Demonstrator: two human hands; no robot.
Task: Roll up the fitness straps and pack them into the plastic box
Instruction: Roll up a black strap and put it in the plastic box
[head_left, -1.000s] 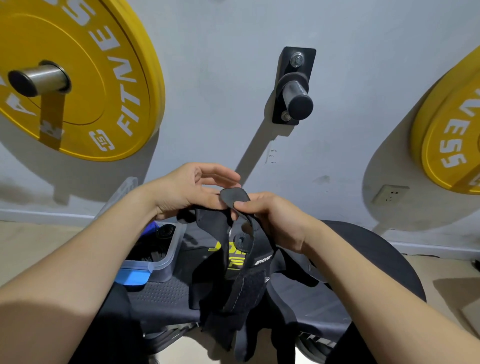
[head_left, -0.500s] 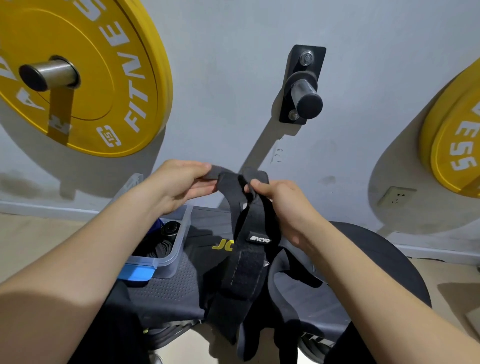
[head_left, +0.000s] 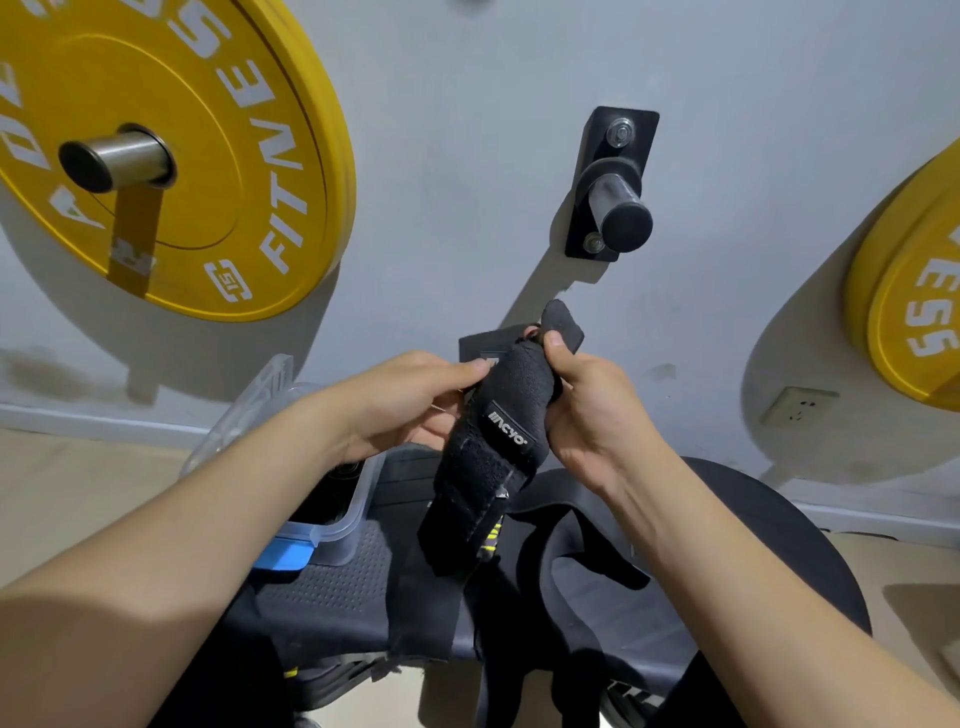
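My left grip (head_left: 410, 400) is closed on the black strap (head_left: 498, 447), with the thumb pressed to its front near the top and the fingers curled in behind its left edge. My right grip (head_left: 597, 410) is closed on the same strap from the other side. Its thumb pinches the upper end, where a short flap sticks up above my knuckles. I hold the strap up in the air between both grips, above the tabletop (head_left: 337, 582). Its white-lettered label faces me and the free end hangs down and to the left.

The plastic box (head_left: 358, 512) sits on the left end of the tabletop, just under my left wrist. It is open, with its clear lid (head_left: 249, 410) tilted up behind it and a blue latch (head_left: 283, 553) on the near side. Something dark lies inside, but my forearm hides most of it and I cannot tell what. More loose straps (head_left: 571, 551) lie on the tabletop below my right grip.
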